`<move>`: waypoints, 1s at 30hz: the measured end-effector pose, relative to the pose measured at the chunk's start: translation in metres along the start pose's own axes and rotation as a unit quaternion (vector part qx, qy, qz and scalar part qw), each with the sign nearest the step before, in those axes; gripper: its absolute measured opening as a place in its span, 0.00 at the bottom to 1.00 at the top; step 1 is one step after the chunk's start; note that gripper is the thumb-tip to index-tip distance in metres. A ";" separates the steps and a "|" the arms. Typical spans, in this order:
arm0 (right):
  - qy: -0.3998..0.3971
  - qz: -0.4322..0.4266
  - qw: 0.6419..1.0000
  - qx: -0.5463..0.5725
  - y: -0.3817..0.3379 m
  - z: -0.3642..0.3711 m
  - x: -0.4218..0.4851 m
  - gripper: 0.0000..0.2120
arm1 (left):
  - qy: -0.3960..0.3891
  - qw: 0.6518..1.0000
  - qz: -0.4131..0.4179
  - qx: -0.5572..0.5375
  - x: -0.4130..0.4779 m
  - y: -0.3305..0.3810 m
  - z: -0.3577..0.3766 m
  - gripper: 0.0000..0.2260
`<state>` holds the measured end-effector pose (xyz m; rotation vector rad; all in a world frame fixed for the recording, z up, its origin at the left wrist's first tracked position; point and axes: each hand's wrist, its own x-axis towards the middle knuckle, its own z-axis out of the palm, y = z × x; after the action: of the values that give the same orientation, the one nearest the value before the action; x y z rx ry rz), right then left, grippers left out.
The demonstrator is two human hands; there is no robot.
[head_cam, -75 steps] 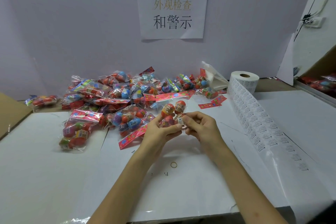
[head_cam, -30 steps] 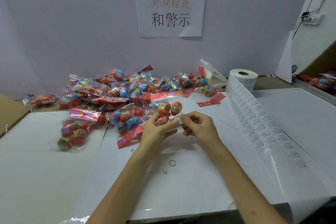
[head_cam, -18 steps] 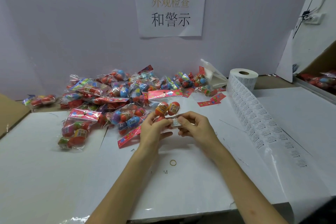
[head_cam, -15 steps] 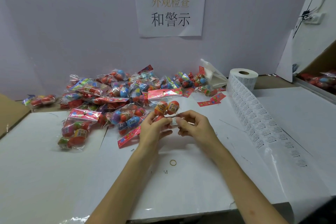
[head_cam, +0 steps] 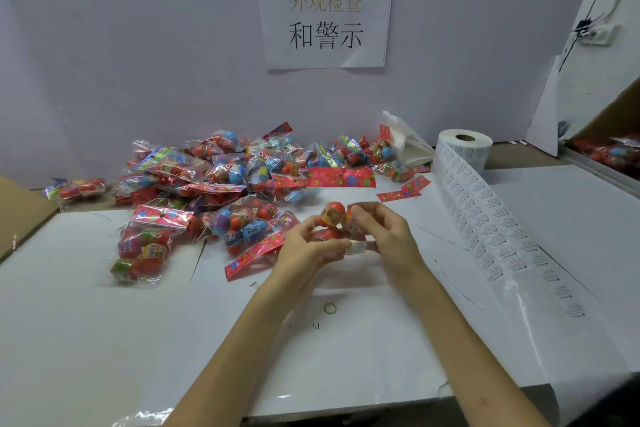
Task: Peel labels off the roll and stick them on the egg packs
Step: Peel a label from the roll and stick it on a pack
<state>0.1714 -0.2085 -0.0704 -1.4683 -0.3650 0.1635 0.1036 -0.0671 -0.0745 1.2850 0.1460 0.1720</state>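
Both hands hold one clear egg pack [head_cam: 333, 216] with red and orange eggs above the table's middle. My left hand [head_cam: 308, 248] grips its lower left side. My right hand [head_cam: 384, 236] curls over its right side, fingers on the pack. A small white label [head_cam: 356, 247] sits on the pack's lower edge between my two thumbs. The label roll [head_cam: 465, 146] stands at the back right, and its printed strip [head_cam: 491, 236] runs down the table toward me.
A heap of egg packs [head_cam: 225, 180] fills the back left and middle. Two more packs [head_cam: 142, 250] lie at the left. A rubber band [head_cam: 330, 307] lies on the white table sheet [head_cam: 104, 322]. Cardboard box edges stand at far left [head_cam: 20, 211] and far right [head_cam: 616, 121].
The pack has tipped down and away, its red header now near the heap. My right hand moved up over the pack's right side; the label stays at its lower edge.
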 end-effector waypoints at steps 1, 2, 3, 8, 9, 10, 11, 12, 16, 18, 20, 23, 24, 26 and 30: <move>0.015 -0.006 1.000 -0.008 0.001 0.000 0.001 0.06 | -0.002 1.000 -0.003 0.006 0.000 0.000 0.001 0.19; 0.023 -0.009 1.000 -0.014 0.003 -0.001 0.002 0.06 | -0.002 1.000 -0.007 0.012 0.000 -0.001 0.001 0.19; 0.027 -0.010 0.999 -0.016 0.004 -0.002 0.002 0.06 | -0.002 1.000 -0.010 0.018 0.000 -0.001 0.001 0.19; 0.024 0.002 1.000 0.011 0.004 -0.003 0.003 0.07 | -0.004 1.000 -0.020 0.020 0.001 -0.002 0.000 0.22; 0.025 0.004 1.000 0.016 0.004 -0.004 0.004 0.07 | -0.006 1.000 -0.020 0.013 0.001 -0.002 0.001 0.22; 0.027 0.007 0.999 0.020 0.004 -0.004 0.004 0.07 | -0.010 1.000 -0.018 0.009 0.001 -0.002 0.001 0.21; 0.031 0.008 0.999 0.023 0.004 -0.004 0.004 0.08 | -0.014 1.000 -0.016 0.010 0.001 -0.003 0.000 0.21; 0.034 0.009 0.999 0.024 0.004 -0.004 0.004 0.08 | -0.019 1.000 -0.015 0.014 0.001 -0.003 0.000 0.20; 0.021 0.004 1.000 0.005 0.002 -0.003 0.002 0.08 | 0.002 0.999 -0.020 0.032 0.000 -0.002 0.000 0.17; 0.003 0.012 1.000 -0.015 0.002 -0.001 0.000 0.06 | 0.052 0.997 -0.024 0.054 0.001 0.000 -0.002 0.13; -0.005 0.018 1.000 -0.025 0.003 0.000 -0.001 0.07 | 0.080 0.994 -0.028 0.070 0.002 0.001 -0.003 0.09; -0.014 0.019 0.999 -0.029 0.000 0.000 -0.001 0.07 | 0.095 0.992 -0.020 0.084 0.002 0.004 -0.002 0.05; -0.019 0.018 0.999 -0.026 -0.001 0.000 -0.002 0.05 | 0.103 0.991 -0.017 0.087 0.002 0.005 -0.001 0.05; -0.022 0.018 0.999 -0.023 -0.002 0.000 -0.002 0.02 | 0.117 0.989 -0.015 0.085 0.001 0.005 -0.001 0.05; -0.008 0.019 0.999 -0.031 -0.002 -0.001 -0.002 0.04 | 0.107 0.990 -0.009 0.090 0.001 0.005 -0.003 0.04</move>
<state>0.1699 -0.2104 -0.0685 -1.5374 -0.3576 0.1954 0.1035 -0.0626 -0.0701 1.4436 0.3643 0.2858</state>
